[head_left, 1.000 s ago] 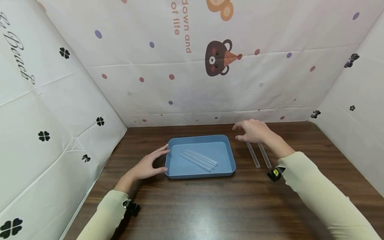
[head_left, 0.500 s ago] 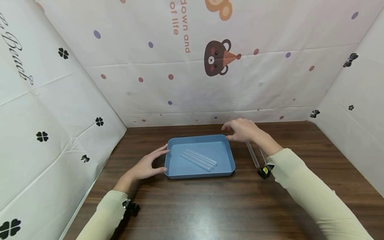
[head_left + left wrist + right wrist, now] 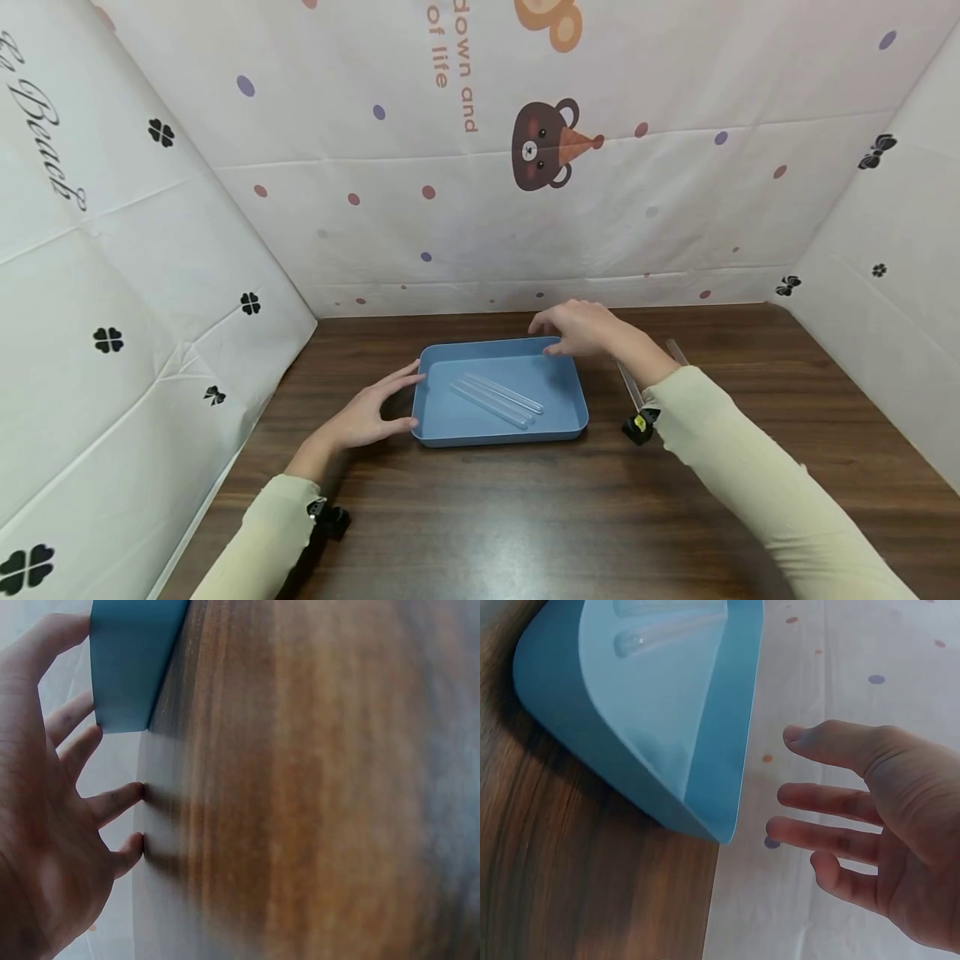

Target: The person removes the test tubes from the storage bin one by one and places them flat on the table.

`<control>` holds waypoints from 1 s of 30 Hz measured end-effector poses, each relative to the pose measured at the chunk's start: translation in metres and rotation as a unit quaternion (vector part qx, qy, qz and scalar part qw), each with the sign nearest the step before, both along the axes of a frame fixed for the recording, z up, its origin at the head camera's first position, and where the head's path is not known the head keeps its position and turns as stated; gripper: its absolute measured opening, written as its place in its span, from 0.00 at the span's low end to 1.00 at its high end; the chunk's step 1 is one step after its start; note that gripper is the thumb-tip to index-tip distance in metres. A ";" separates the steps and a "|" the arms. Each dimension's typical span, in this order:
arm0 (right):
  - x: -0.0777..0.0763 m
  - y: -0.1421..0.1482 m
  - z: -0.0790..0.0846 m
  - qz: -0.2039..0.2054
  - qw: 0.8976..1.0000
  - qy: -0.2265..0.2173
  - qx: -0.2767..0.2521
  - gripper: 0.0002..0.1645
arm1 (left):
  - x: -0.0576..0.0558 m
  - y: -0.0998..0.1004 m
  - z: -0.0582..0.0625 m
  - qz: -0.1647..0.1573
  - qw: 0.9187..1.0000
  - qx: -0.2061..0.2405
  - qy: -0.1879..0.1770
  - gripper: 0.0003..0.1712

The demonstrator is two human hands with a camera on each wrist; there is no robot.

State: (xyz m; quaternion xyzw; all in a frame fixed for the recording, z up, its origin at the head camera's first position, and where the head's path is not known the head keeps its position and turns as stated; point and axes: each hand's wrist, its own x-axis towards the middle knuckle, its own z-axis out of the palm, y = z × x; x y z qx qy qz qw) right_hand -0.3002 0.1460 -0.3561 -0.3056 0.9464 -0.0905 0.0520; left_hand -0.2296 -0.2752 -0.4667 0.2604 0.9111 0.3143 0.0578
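A shallow blue tray [image 3: 480,441] stands on the table, with several clear test tubes [image 3: 498,400] lying side by side in it. My left hand [image 3: 371,414] rests against the tray's left end, thumb near the front corner and fingertips at the rim. In the left wrist view its fingers are spread, some touching the tray's wall [image 3: 131,667]. Over the tray's back right corner hovers my right hand [image 3: 581,327], fingers loosely bent and holding nothing. Right of the tray lie two more tubes, one test tube [image 3: 628,383] and another tube [image 3: 676,352], both partly hidden by my right arm.
A dark wooden table [image 3: 480,517] carries everything. White printed sheets form a back wall [image 3: 465,225] and side walls around it. Each wrist wears a small black camera, such as the right wrist camera [image 3: 638,427].
My right hand has moved left, from above the two loose tubes to the tray's back right corner. The left hand, the tray and the tubes have stayed put.
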 end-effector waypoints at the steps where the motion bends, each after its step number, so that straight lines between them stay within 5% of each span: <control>1: 0.000 -0.002 -0.001 0.003 1.000 -0.003 0.000 0.24 | 0.000 0.000 0.000 0.000 1.000 0.000 0.000 0.46; 30: 0.004 -0.049 -0.013 0.052 0.997 -0.044 0.027 0.30 | 0.002 0.001 0.003 0.004 1.000 -0.005 0.002 0.45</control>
